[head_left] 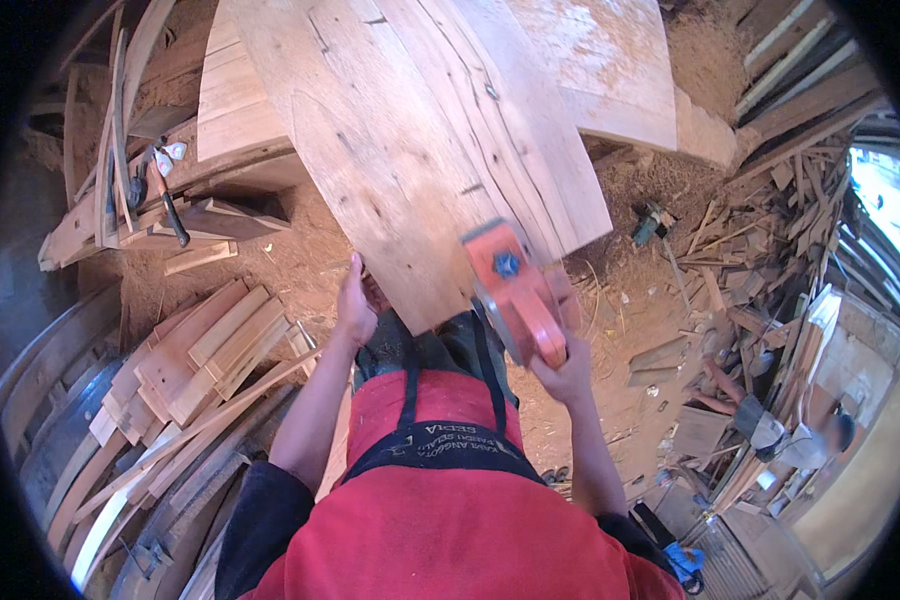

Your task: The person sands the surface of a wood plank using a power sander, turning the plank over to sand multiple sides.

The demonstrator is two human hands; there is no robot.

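A wide panel of joined pale planks (400, 170), with dark cracks and small knots, reaches from the top of the view to just in front of my waist. My right hand (564, 372) is closed around the rear handle of an orange-red electric planer (515, 285) with a blue front knob. The planer rests over the panel's near right end. At the panel's left edge is my left hand (358, 308), thumb up along the side and fingers curled at the edge, partly hidden.
Another pale panel (620, 60) lies beneath, on a wooden support. A hammer-like tool (173, 205) lies at left. Stacked boards (195, 350) stand at lower left, scrap wood (770, 260) at right. A person (785, 440) sits low at far right. Sawdust covers the floor.
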